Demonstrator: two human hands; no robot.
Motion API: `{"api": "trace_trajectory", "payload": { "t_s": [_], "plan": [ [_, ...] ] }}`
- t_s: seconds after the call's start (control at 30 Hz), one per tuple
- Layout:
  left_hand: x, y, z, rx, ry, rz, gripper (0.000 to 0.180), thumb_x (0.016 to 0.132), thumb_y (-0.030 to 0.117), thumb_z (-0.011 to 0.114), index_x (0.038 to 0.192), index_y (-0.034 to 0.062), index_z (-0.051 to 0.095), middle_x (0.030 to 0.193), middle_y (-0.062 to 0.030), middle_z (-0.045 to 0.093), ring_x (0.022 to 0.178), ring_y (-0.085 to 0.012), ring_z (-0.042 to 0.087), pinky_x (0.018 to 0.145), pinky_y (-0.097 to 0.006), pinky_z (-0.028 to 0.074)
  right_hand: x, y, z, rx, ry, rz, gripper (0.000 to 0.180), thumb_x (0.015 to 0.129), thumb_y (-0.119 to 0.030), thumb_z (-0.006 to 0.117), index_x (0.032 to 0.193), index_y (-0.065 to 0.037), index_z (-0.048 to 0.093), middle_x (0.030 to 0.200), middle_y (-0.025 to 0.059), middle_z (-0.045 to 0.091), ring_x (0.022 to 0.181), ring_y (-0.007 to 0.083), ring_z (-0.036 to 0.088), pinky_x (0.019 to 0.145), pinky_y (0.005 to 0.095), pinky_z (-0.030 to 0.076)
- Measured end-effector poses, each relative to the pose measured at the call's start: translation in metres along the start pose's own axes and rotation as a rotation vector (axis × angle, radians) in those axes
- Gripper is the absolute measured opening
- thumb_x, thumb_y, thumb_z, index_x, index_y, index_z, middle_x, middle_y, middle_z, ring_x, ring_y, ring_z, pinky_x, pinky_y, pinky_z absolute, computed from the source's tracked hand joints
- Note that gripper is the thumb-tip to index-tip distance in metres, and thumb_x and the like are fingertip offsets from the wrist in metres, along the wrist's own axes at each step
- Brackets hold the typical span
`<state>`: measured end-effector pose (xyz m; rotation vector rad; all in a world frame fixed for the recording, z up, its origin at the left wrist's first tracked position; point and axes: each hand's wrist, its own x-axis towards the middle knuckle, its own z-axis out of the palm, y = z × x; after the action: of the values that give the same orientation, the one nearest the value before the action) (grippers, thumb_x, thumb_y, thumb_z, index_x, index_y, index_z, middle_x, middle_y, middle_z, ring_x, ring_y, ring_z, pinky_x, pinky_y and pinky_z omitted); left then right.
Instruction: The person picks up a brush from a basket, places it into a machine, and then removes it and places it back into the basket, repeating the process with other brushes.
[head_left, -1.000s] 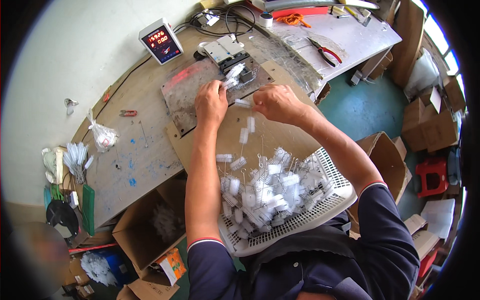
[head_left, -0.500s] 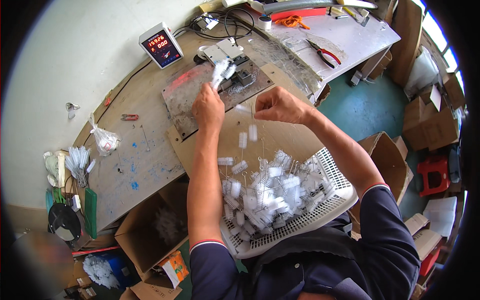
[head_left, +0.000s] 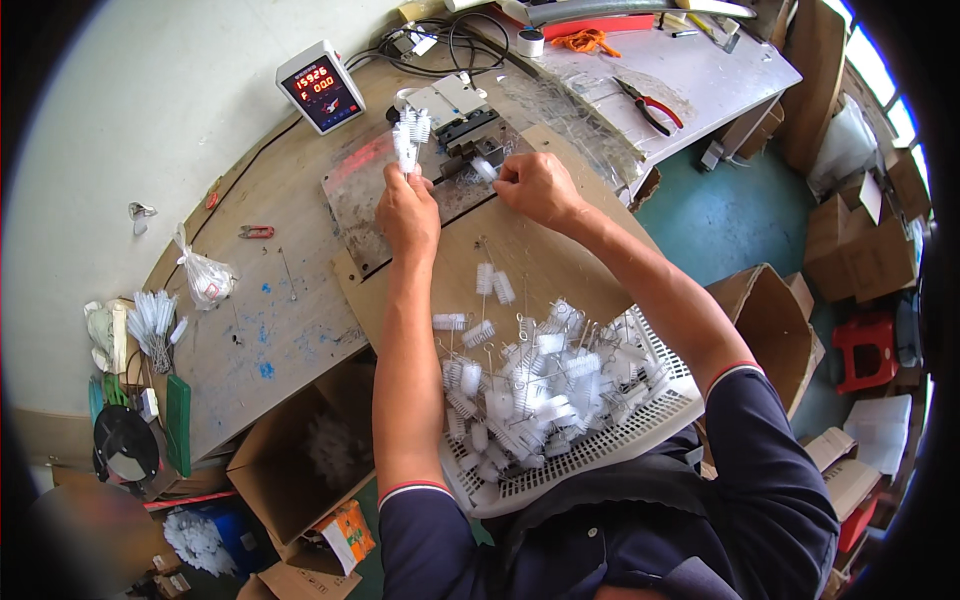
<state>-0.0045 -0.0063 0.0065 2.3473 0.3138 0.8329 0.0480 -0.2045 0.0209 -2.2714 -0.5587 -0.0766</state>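
Note:
My left hand (head_left: pixel 408 213) is closed around a small bunch of white bristle brushes (head_left: pixel 409 140), heads pointing up, over the metal plate (head_left: pixel 362 190). My right hand (head_left: pixel 537 188) is closed in a pinch at the plate's right side. A single white brush (head_left: pixel 484 169) shows at its fingertips, beside the dark metal block of the small machine (head_left: pixel 470 125); its wire is hidden by the fingers. Below my hands, a white plastic basket (head_left: pixel 560 488) holds a heap of brushes with looped wire ends. Several more brushes (head_left: pixel 485 279) lie on the board just beyond the basket.
A counter box with a red display (head_left: pixel 322 88) stands at the back left. Red-handled pliers (head_left: pixel 648 106) lie on the side table. At left are a plastic bag (head_left: pixel 209 277) and a bundle of brushes (head_left: pixel 155 325). Open cardboard boxes (head_left: pixel 775 330) flank me.
My right hand has moved left and up, bringing a brush to the metal block. My left hand has shifted slightly left with its bunch. One loose brush on the board now lies tilted.

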Motion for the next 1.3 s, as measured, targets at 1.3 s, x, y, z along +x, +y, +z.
{"api": "trace_trajectory", "payload": {
  "t_s": [1.3],
  "plan": [
    [0.005, -0.003, 0.009, 0.065, -0.115, 0.138, 0.017, 0.097, 0.011, 0.059, 0.113, 0.0034, 0.059, 0.104, -0.0181, 0.070, 0.102, -0.0371, 0.065, 0.088, -0.048, 0.051, -0.057, -0.038, -0.024, -0.066, -0.322, -0.631, 0.008, 0.081, -0.006, 0.067, 0.088, -0.008, 0.069, 0.088, 0.0077, 0.066, 0.089, 0.0277, 0.067, 0.072, 0.0416, 0.055]
  ]
}}
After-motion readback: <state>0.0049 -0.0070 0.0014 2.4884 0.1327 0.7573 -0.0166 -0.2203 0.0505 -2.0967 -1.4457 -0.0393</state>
